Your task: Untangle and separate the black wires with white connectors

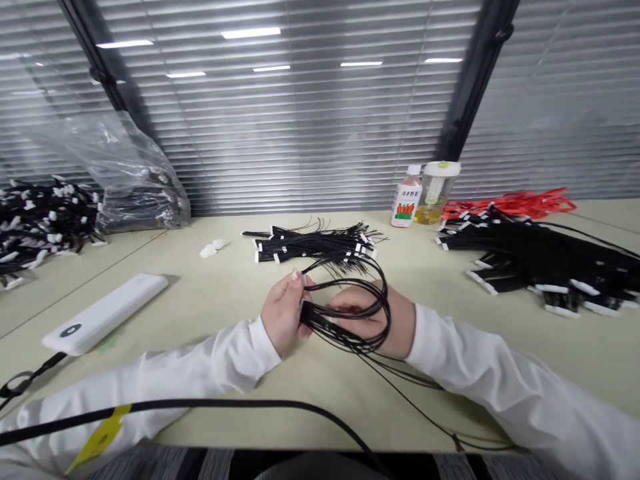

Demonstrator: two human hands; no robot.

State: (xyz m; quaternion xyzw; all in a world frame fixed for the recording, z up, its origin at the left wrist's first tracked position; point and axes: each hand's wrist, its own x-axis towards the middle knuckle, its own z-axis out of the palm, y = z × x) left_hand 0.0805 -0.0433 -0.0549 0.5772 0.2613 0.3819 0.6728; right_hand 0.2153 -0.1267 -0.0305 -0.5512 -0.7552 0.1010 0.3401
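My left hand (287, 308) is closed on the gathered end of a looped bundle of thin black cables (385, 313), thumb on top, above the table's near half. Several loops curve to the right, in front of my right hand (397, 320). That hand's fingers are curled in at the bundle, close to my left fingertips; the loops partly hide its grip. Loose strands trail from the bundle toward the table's front edge, where a small brown tie (457, 441) sits on one. Just beyond my hands lies a pile of black cables with white connectors (315, 245).
Left: a white power bank (107, 313), a cable heap (45, 217) and a clear plastic bag (143, 193). Right: a bottle (407, 199), a lidded cup (435, 193), red cables (520, 202) and black cables (545, 257). White bits (212, 248) lie mid-table. A black cord (240, 403) crosses in front.
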